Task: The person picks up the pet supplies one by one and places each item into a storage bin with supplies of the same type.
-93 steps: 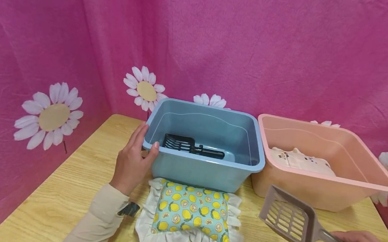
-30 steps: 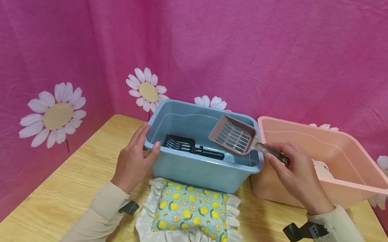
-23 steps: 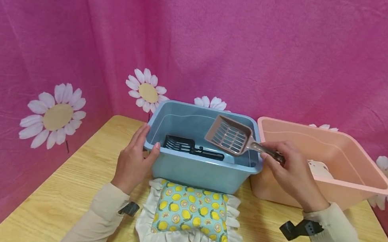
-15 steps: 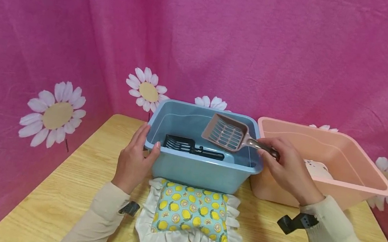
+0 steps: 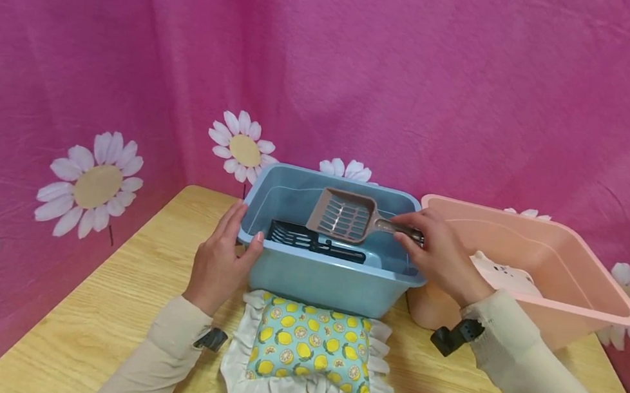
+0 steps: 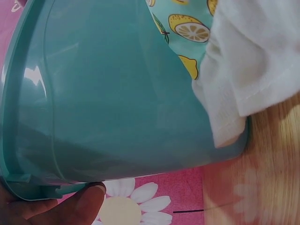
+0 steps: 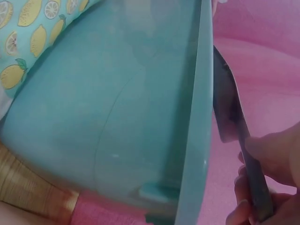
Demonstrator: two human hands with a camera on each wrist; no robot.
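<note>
A brown slotted scoop (image 5: 344,216) is held level over the blue bin (image 5: 328,282), above a black slotted scoop (image 5: 293,235) lying inside. My right hand (image 5: 437,252) pinches the brown scoop's handle near the bin's right rim; the right wrist view shows thumb and fingers (image 7: 269,164) round that handle (image 7: 255,183), beyond the rim (image 7: 199,117). At the bin's left front corner my left hand (image 5: 221,263) grips the rim, thumb on the front edge; the left wrist view shows its fingers (image 6: 70,208) at the bin's edge.
A pink bin (image 5: 521,233) stands to the right, with a white cloth item (image 5: 504,276) inside. In front of the blue bin lies a lemon-print cushion (image 5: 311,352) with white ruffles, on the wooden table (image 5: 99,301). A pink flowered curtain (image 5: 364,72) hangs behind.
My right hand has carried the brown scoop from in front of the pink bin to over the blue bin, then farther left. The left hand stays on the rim.
</note>
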